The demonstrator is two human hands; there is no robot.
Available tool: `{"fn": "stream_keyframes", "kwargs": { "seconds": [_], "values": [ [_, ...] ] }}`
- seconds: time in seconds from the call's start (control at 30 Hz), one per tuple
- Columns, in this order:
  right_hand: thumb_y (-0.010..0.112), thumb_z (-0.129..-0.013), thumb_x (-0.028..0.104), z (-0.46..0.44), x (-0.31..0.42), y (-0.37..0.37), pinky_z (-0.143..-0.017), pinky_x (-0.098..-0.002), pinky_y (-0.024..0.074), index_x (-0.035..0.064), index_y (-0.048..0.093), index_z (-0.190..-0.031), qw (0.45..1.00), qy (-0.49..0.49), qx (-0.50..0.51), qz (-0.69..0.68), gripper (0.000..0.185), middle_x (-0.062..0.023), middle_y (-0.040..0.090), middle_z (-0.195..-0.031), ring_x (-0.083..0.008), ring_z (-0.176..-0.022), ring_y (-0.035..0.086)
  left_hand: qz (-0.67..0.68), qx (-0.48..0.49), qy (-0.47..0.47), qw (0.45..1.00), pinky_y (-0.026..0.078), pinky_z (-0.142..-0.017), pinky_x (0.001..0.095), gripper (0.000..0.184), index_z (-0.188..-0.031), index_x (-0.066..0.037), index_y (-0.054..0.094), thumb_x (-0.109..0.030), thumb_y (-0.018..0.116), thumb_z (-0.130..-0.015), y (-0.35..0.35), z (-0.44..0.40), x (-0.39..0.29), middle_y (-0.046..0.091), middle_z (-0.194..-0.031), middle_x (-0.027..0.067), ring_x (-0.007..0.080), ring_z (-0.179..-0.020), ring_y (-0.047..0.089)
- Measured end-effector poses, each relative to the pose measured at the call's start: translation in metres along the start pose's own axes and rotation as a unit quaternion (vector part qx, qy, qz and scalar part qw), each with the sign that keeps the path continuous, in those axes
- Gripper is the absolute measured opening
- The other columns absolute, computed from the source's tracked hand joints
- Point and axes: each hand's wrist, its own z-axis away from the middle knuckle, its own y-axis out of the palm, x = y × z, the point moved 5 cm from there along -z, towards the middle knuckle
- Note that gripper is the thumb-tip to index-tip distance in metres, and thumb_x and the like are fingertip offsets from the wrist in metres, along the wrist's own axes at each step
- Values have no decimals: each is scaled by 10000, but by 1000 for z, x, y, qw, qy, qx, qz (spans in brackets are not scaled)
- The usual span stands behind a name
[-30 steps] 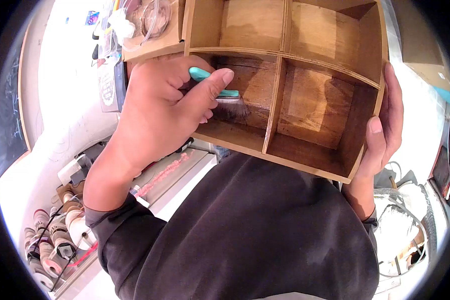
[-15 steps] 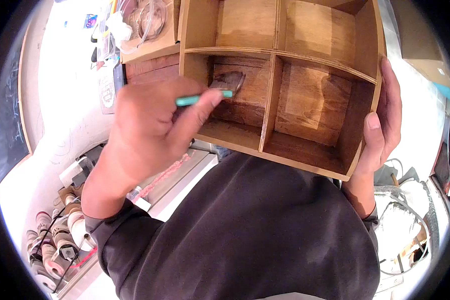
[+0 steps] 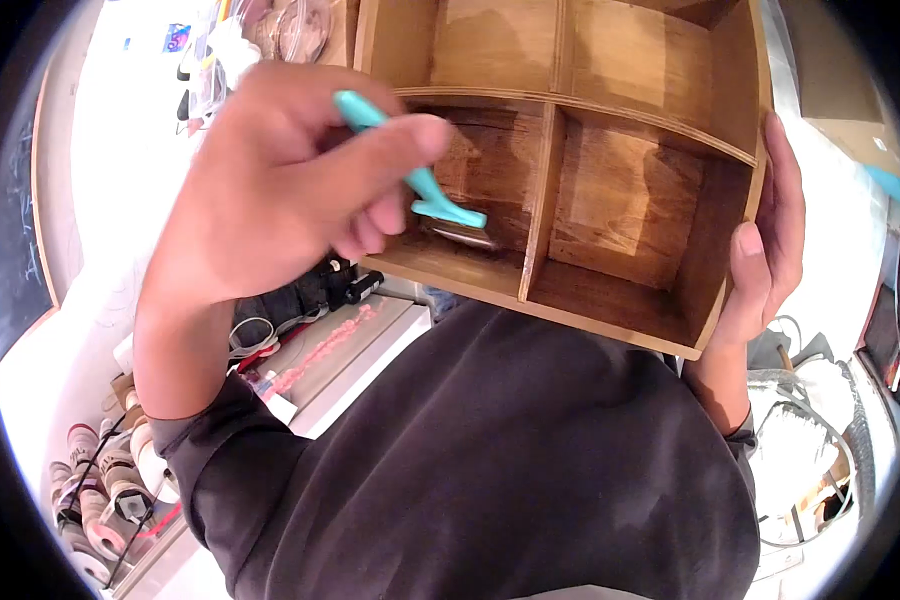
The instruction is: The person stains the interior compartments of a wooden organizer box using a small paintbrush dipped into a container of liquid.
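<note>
A wooden divided box (image 3: 645, 315) with several compartments tilts toward me. My left hand (image 3: 280, 190) pinches the turquoise handle of a paintbrush (image 3: 425, 185) over the lower-left compartment. The brush's metal band points down at that compartment's near wall, and its bristles can hardly be seen. Dark, wet-looking brown coats part of the wood in the two lower compartments, while the upper ones look lighter. Along the box's right side, my right hand (image 3: 765, 245) grips the outer wall, thumb toward me and fingers behind.
Clear plastic containers (image 3: 300, 30) stand behind the box at upper left. Several rolls (image 3: 100, 500) lie at lower left, near a grey surface with a pink strip (image 3: 320, 350). A cardboard box (image 3: 840, 80) is at upper right, with cables (image 3: 850, 450) at lower right.
My left hand has lifted and turned, so the brush went from lying sideways at the compartment's back to pointing down near its front wall. My right hand and the box stay almost still.
</note>
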Motion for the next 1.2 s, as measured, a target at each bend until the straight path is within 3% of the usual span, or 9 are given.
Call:
{"fn": "stream_keyframes", "kwargs": {
  "seconds": [0.3, 0.5, 0.6, 0.7, 0.8, 0.93, 1.03, 1.13, 1.2],
  "values": [
    [583, -963, 409, 2, -3, -2, -1177, -425, 380, -108, 416, -1509, 999, 25, -9, -28, 770, -248, 482, -1522, -325, -1387, 508, -224, 2, 52, 973, 428, -447, 243, 306, -755, 14, 668, -177, 711, -989, 7, -17, -6, 614, -548, 36, 70, -488, 584],
    [594, -948, 414, 4, 1, -2, -1174, -426, 390, -107, 396, -1524, 991, 36, -7, -127, 801, -248, 481, -1526, -324, -1379, 520, -317, -30, 161, 934, 391, -433, 357, 268, -737, 24, 649, -145, 731, -929, 19, -5, -45, 543, -487, 106, 251, -386, 506],
    [591, -943, 405, 4, 1, -2, -1169, -427, 396, -106, 391, -1527, 993, 43, -17, -110, 802, -249, 481, -1525, -326, -1373, 526, -365, 23, 140, 920, 438, -502, 394, 258, -746, 22, 651, -153, 728, -920, 30, -7, -56, 569, -565, 149, 341, -500, 551],
    [569, -943, 375, 3, -3, -3, -1154, -430, 404, -104, 394, -1525, 997, 59, -44, 11, 773, -250, 482, -1520, -331, -1360, 531, -419, -51, 293, 858, 480, -618, 440, 262, -753, 19, 656, -177, 736, -907, 38, -14, -48, 595, -675, 180, 369, -670, 609],
    [569, -943, 368, 5, -2, -3, -1153, -432, 403, -106, 391, -1525, 997, 63, -49, -2, 772, -254, 485, -1516, -337, -1362, 528, -304, -53, 319, 896, 495, -736, 472, 261, -760, 11, 668, -198, 736, -902, 35, -16, -37, 605, -768, 191, 392, -815, 616],
    [602, -934, 420, 4, 6, 1, -1169, -420, 404, -100, 398, -1528, 984, 36, 4, -177, 815, -255, 493, -1514, -319, -1372, 530, -322, 34, 184, 928, 508, -582, 352, 292, -758, 32, 670, -181, 713, -952, 27, -12, -34, 632, -662, 130, 260, -626, 649],
    [604, -929, 428, 6, -2, -3, -1160, -424, 415, -96, 403, -1526, 971, 151, -176, -58, 820, -259, 502, -1503, -321, -1365, 535, -256, 52, 91, 961, 476, -489, 280, 322, -752, 51, 665, -170, 696, -984, 22, -9, -17, 636, -598, 89, 154, -528, 635],
    [606, -924, 432, 1, 16, -1, -1156, -426, 420, -97, 404, -1525, 982, 59, 2, -180, 826, -259, 504, -1499, -325, -1363, 536, -218, 46, 65, 973, 466, -462, 259, 330, -756, 57, 669, -169, 689, -997, 16, -5, -10, 637, -573, 62, 109, -504, 622],
    [605, -924, 429, 2, 12, -2, -1164, -425, 409, -97, 404, -1526, 981, 49, 15, -189, 825, -259, 497, -1508, -326, -1372, 529, -215, 50, 58, 974, 476, -472, 265, 325, -766, 55, 676, -173, 690, -997, 14, -2, -8, 638, -576, 54, 110, -515, 625]
  ]
}}
